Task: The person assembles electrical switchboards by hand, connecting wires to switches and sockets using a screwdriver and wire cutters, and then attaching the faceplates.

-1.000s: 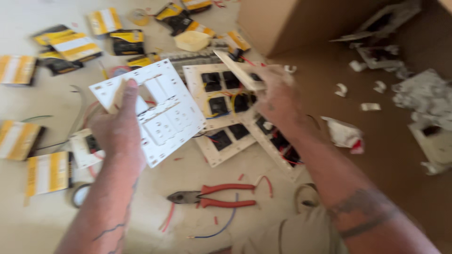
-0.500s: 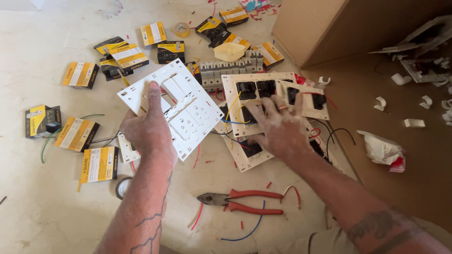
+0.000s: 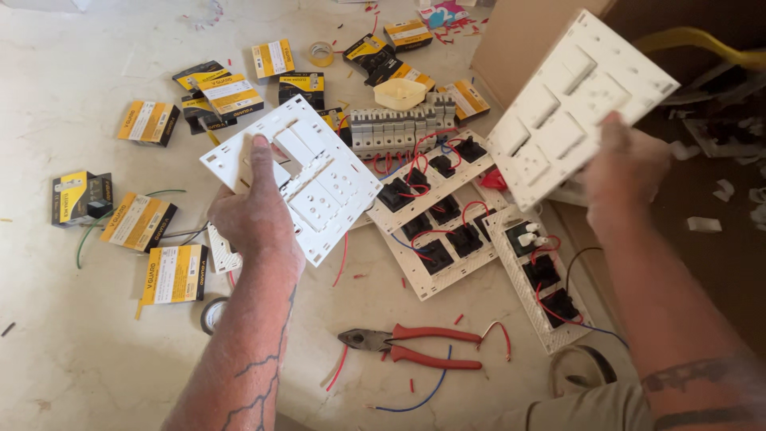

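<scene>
Both hands hold one white switch plate each, and each grip is closed on its plate. The left hand (image 3: 255, 211) keeps its thumb on the front of a white switch plate (image 3: 307, 175), close to the upper left corner, while the other fingers go behind it, so the plate is lifted a little above the floor and tilted. The right hand (image 3: 626, 172) is raised higher and grips the lower edge of a second white switch plate (image 3: 574, 104), which stands tilted in the air in front of a brown cardboard box (image 3: 519, 40). Between the two hands, on the pale floor (image 3: 80, 351), lie two white frames with black switch backs (image 3: 435, 215) joined by red wires, and a third narrow frame (image 3: 542, 275) lies just beside them to the right. Behind these frames there is a row of grey circuit breakers (image 3: 395, 132), and a small cream-coloured round cover (image 3: 399, 93) rests at its top. Near the person, a pair of pliers with red handles (image 3: 411, 347) lies on the floor among short red and blue wire pieces. Many small yellow and black boxes (image 3: 171, 274) are spread on the left side, and a roll of tape (image 3: 321, 53) lies far at the back.
</scene>
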